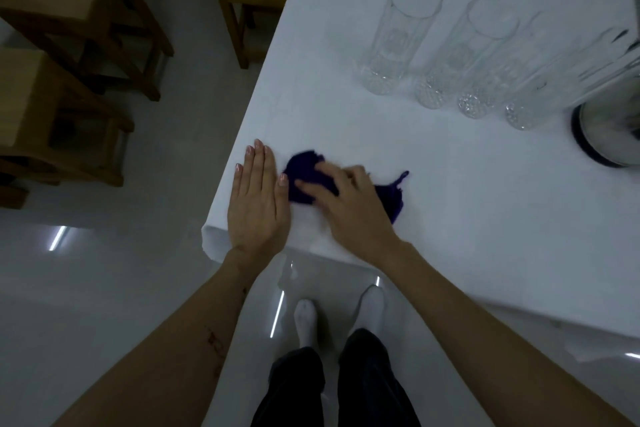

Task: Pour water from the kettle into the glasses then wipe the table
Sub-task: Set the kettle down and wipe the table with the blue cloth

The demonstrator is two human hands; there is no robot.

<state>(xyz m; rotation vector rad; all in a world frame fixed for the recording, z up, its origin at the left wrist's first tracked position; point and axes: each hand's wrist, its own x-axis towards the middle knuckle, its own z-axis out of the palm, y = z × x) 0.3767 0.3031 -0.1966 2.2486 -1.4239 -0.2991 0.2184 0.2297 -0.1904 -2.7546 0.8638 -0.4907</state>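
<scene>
At frame centre, the right hand is pressing a cloth onto the surface, fingers spread; the left hand is lying flat, fingers together, beside it.

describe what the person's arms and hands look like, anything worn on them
Both forearms are bare, with no sleeves in view. The left hand and right hand wear no gloves, rings or watch that can be seen. The left hand's nails look glossy. The left forearm has a few small reddish marks.
</scene>
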